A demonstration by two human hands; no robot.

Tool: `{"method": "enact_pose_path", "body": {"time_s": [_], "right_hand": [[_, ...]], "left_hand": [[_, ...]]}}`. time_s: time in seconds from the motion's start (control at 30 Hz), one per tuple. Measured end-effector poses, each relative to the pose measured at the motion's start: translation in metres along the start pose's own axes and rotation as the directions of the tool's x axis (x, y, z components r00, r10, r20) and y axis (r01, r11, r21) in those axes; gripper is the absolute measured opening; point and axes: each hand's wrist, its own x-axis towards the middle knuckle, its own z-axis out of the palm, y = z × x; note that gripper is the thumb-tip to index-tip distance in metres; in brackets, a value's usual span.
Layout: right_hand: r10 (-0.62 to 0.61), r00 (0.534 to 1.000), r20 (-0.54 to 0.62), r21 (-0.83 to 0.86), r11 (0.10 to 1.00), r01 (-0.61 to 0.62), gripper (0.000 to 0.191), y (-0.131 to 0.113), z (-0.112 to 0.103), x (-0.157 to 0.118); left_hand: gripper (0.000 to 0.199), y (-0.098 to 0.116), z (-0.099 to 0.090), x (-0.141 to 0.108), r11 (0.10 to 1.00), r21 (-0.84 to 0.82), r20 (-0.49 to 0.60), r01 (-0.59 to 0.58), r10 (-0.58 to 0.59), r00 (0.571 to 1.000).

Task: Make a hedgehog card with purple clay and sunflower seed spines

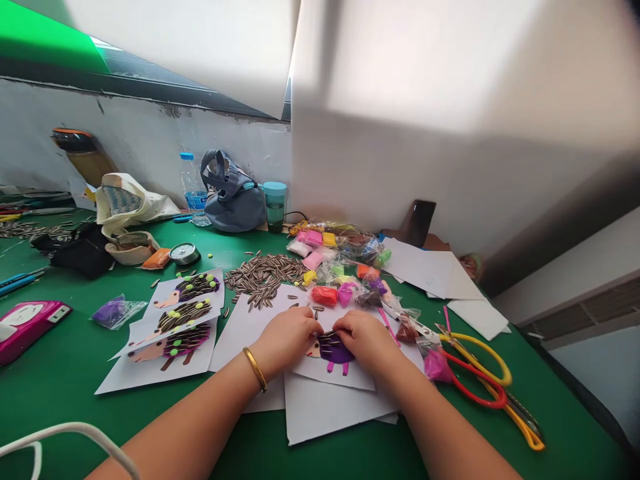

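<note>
A purple clay hedgehog (340,353) with pink legs and dark striped seeds on its back lies on white paper (330,407) in front of me. My left hand (293,333), below a gold bracelet, is at the hedgehog's head side, fingers bent together. At the top right of its back my right hand (363,333) has its thumb and fingers pinched. Whatever either hand holds is too small or hidden to make out. Behind the hands lies a pile of striped sunflower seeds (267,273). A red clay packet (325,296) sits just beyond them.
Finished-looking hedgehog pictures (185,340) overlap at the left. Bagged coloured clay (345,250) is heaped behind the paper. Yellow and red scissors (480,373) lie at the right, near white sheets (425,270). A bag (235,200), bottle (193,193) and cup (275,207) stand by the wall.
</note>
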Motion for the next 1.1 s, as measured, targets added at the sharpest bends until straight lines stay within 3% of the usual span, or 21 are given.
{"method": "enact_pose_path", "body": {"time_s": [0.27,0.37,0.53,0.67,0.87,1.1], "right_hand": [[-0.015,1.000,-0.017,0.008,1.000,0.015,0.027,0.000,0.000,-0.001],[-0.025,0.998,-0.053,0.058,0.998,0.028,0.026,0.004,0.001,-0.003],[0.000,0.983,-0.184,0.200,0.979,0.037,0.028,0.012,-0.003,-0.005],[0.060,0.958,-0.279,0.251,0.968,0.013,0.028,0.016,-0.005,-0.006],[0.075,0.939,-0.334,0.240,0.971,0.008,0.027,0.017,-0.006,-0.005],[0.064,0.935,-0.350,0.240,0.971,0.023,0.026,0.017,-0.005,-0.005]], "left_hand": [[0.029,-0.001,0.002,0.000,1.000,-0.024,-0.003,0.000,0.000,1.000],[0.027,-0.005,0.000,0.001,0.996,-0.089,-0.060,0.024,-0.030,0.998],[0.022,-0.022,-0.014,0.005,0.965,-0.183,-0.246,0.186,-0.228,0.942],[0.015,-0.036,-0.021,0.005,0.933,-0.167,-0.261,0.320,-0.354,0.898],[0.017,-0.030,-0.009,0.008,0.971,-0.024,-0.220,0.239,-0.239,0.946],[0.009,-0.021,-0.001,0.013,0.965,-0.018,-0.233,0.261,-0.258,0.937]]}}
